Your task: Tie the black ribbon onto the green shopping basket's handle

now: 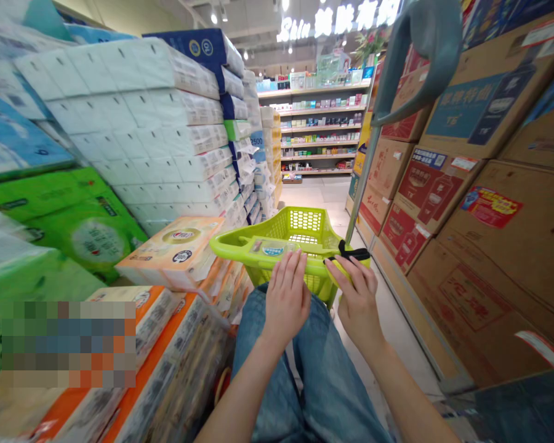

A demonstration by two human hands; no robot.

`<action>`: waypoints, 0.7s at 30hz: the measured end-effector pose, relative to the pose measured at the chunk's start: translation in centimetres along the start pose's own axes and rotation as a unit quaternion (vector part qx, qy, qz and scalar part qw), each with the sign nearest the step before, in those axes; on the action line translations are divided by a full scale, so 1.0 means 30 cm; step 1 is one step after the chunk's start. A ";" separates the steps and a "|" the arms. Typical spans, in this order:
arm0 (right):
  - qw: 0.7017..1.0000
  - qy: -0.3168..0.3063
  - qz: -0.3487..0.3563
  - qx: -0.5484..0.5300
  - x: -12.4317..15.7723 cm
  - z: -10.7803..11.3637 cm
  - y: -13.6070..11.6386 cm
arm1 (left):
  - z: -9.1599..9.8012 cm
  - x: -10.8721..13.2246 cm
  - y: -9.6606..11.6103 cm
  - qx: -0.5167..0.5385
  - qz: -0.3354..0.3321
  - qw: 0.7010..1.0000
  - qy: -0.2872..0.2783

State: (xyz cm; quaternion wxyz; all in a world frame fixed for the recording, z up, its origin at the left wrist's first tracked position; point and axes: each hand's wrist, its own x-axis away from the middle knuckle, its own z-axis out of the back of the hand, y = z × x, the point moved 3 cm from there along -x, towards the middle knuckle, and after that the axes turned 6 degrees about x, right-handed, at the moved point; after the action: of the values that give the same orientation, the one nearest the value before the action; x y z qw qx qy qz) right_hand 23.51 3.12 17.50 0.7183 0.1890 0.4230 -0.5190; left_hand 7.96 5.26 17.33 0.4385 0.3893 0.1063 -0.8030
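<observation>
Blue-badged label (273,248) on lime basket (305,224)

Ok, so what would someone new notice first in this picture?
The lime-green shopping basket comes first, in the centre, with the left hand and right hand on its rim. Towering stacks of wrapped tissue packs fill the left side, and brown cardboard cartons wall the right.

Blurred patch (68,344) over lower-left packs (166,351); far shelf goods (321,132) too small to read; base of the basket (300,234) hidden behind left hand (286,301) and right hand (357,301).
</observation>
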 end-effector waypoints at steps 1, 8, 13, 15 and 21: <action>1.000 0.011 -0.001 -0.020 0.008 -0.001 0.021 | -0.004 0.000 -0.001 0.003 0.000 1.000 0.001; 0.991 0.010 -0.101 -0.087 0.019 -0.004 0.091 | -0.031 -0.005 0.013 0.011 -0.003 1.000 0.007; 0.994 0.006 -0.104 0.016 0.016 -0.034 -0.007 | -0.040 -0.012 0.017 0.011 0.000 1.000 0.016; 0.994 0.007 -0.101 0.044 0.014 -0.046 -0.039 | -0.044 -0.011 0.017 0.002 -0.003 1.000 0.015; 0.991 -0.049 -0.050 0.117 0.011 -0.083 -0.122 | -0.056 -0.005 0.013 -0.028 -0.014 0.999 0.006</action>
State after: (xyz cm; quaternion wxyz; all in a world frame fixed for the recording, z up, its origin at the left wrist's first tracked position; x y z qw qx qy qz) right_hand 19.21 3.27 16.44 0.6845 0.2248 0.3321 -0.6088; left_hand 9.20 6.00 16.36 0.4372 0.3797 0.1370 -0.8037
